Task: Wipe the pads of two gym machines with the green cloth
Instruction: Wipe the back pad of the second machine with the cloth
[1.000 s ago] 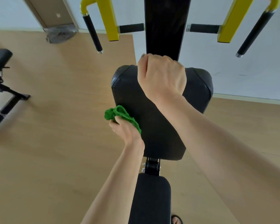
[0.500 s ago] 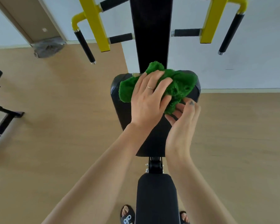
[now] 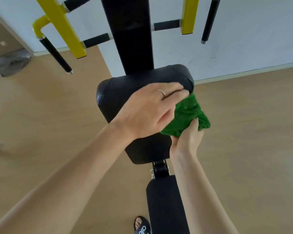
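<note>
The green cloth (image 3: 187, 114) is bunched against the right edge of the black back pad (image 3: 113, 95) of the gym machine. My left hand (image 3: 149, 112), with a ring on one finger, lies across the pad, its fingers and thumb closed over the cloth's left part. From below, my right hand (image 3: 187, 141) grips the cloth's lower edge with fingers curled. The black seat pad (image 3: 165, 206) sits lower down, joined to the back pad by a black bracket (image 3: 160, 168).
Yellow arms with black grips (image 3: 55, 53) hang left and right of the black upright post (image 3: 134, 36). A grey bag (image 3: 10, 64) lies by the wall at far left. My sandalled foot (image 3: 141, 225) stands on the wooden floor beside the seat.
The cloth went from the pad's left side in my left hand, to its top, then to its right edge. My right hand left the pad's top and now grips the cloth from below.
</note>
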The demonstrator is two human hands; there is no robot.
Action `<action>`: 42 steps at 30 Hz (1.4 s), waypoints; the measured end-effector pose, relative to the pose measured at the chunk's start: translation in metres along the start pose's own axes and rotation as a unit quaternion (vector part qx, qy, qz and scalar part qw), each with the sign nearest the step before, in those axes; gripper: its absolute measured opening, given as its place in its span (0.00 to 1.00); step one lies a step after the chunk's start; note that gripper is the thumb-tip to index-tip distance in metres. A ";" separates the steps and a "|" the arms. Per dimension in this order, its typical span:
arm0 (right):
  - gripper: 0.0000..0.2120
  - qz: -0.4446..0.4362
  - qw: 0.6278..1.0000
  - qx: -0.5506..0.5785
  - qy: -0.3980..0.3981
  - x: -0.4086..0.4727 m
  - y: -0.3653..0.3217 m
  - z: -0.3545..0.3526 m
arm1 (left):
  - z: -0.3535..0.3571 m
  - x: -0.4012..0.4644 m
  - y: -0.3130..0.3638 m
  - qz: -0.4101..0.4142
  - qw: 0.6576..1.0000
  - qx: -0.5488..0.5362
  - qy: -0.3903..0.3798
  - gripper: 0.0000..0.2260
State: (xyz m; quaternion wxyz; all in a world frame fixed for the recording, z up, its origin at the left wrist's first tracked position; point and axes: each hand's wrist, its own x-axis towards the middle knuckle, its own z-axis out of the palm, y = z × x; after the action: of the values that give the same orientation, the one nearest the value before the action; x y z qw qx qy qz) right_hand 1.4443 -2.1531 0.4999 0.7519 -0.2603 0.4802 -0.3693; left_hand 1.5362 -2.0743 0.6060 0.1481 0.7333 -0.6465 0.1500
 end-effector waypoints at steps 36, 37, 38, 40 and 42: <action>0.15 -0.342 0.857 -0.322 0.211 0.042 0.138 0.019 | 0.023 -0.001 -0.057 -0.247 0.935 0.234 0.102 0.26; 0.13 -0.266 0.887 -0.286 0.248 0.053 0.144 0.005 | 0.023 -0.003 -0.057 -0.244 0.935 0.233 0.106 0.26; 0.12 -0.186 0.912 -0.224 0.289 0.064 0.148 -0.009 | 0.024 -0.003 -0.058 -0.240 0.937 0.230 0.111 0.27; 0.15 -0.062 0.929 -0.133 0.339 0.080 0.151 -0.025 | 0.025 -0.004 -0.059 -0.234 0.940 0.222 0.115 0.27; 0.15 -0.029 0.925 -0.115 0.360 0.083 0.148 -0.021 | 0.025 -0.005 -0.060 -0.222 0.943 0.213 0.124 0.26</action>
State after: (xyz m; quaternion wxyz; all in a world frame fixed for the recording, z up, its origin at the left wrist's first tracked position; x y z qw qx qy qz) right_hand 1.4918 -2.1330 0.3373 0.4823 -0.2082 0.7502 -0.4016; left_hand 1.5960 -2.0726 0.5797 0.0966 0.8484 -0.3964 0.3373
